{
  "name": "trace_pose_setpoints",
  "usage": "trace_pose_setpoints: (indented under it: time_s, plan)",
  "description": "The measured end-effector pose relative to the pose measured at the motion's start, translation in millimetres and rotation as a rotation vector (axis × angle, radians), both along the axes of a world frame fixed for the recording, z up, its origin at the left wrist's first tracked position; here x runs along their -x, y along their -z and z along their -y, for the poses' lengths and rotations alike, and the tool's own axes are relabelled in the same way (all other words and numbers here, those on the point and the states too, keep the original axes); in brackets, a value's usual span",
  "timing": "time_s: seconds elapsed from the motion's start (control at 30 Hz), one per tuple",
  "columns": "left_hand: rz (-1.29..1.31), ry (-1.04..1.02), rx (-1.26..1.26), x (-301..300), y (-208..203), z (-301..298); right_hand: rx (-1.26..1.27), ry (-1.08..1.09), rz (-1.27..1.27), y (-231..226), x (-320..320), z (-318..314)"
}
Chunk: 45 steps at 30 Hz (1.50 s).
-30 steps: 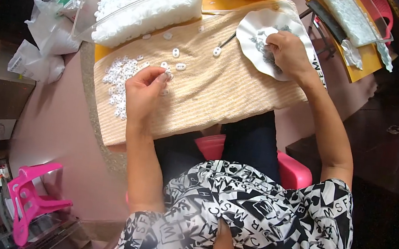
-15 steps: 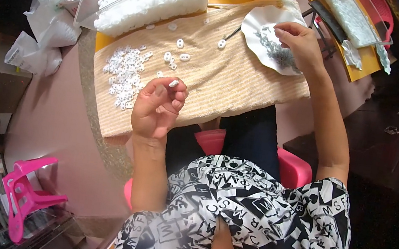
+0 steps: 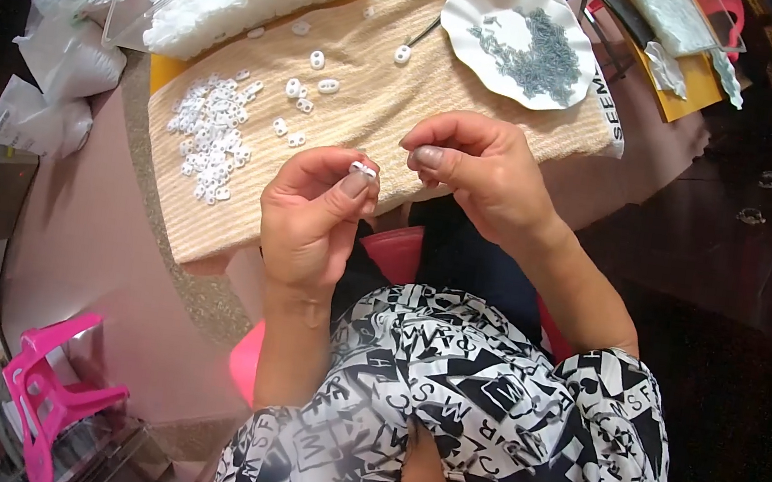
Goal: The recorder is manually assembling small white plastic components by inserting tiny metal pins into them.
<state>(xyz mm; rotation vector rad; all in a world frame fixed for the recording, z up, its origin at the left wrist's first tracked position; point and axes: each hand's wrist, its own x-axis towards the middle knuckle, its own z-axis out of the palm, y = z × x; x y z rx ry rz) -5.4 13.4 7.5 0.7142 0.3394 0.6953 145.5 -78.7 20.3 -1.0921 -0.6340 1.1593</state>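
My left hand (image 3: 319, 218) pinches a small white plastic piece with two dark holes (image 3: 363, 170) between thumb and fingertips. Just to its right, my right hand (image 3: 488, 172) is closed in a pinch; whatever sits between its fingertips is too small to make out. Many matching white two-hole pieces (image 3: 210, 135) lie heaped on the left of the striped beige cloth (image 3: 376, 93), with several scattered singly near the middle. Beyond my right hand stands a white wavy-rimmed plate (image 3: 465, 51) bearing a spread of tiny thin grey metal-looking bits (image 3: 547, 57).
A clear tub (image 3: 256, 5) full of white pieces stands at the far left of the table. A dark thin rod (image 3: 421, 33) lies beside the plate, one white piece at its end. Plastic bags (image 3: 65, 52) hang at the left. A pink stool (image 3: 55, 383) stands lower left.
My right hand has come from the plate down to beside my left hand. My left thumb has closed over the white piece. The whole view has shifted slightly.
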Motion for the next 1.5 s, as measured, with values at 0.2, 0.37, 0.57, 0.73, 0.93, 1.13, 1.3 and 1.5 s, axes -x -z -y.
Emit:
trace_pose_setpoints:
  time_s: [0.2,0.37,0.57,0.73,0.93,1.13,1.3,1.5]
  plan:
    - [0.073,0.046,0.052,-7.4,8.4,7.0,0.014,0.062,-0.040,1.9,4.8,6.2]
    - [0.059,0.128,0.033,-6.9,11.9,9.8,-0.028,0.039,-0.111,0.8,5.1,8.6]
    - [-0.036,0.069,0.044,-7.5,4.7,13.2,0.002,0.055,-0.049,2.7,1.6,9.0]
    - [-0.042,0.007,0.040,-9.7,5.5,14.0,0.035,0.062,0.045,6.1,4.7,9.0]
    - [-0.059,0.035,0.003,-9.1,18.8,13.0,0.089,0.065,0.204,-2.8,11.8,9.6]
    - [-0.045,0.016,0.063,-11.8,13.5,18.1,0.112,0.033,0.175,4.1,12.7,8.4]
    - [-0.053,0.015,0.009,-10.8,13.4,17.2,0.101,0.015,0.144,6.6,11.4,8.1]
    - [-0.108,-0.015,-0.056,-11.5,11.4,18.6,0.064,0.039,0.131,6.8,13.0,6.8]
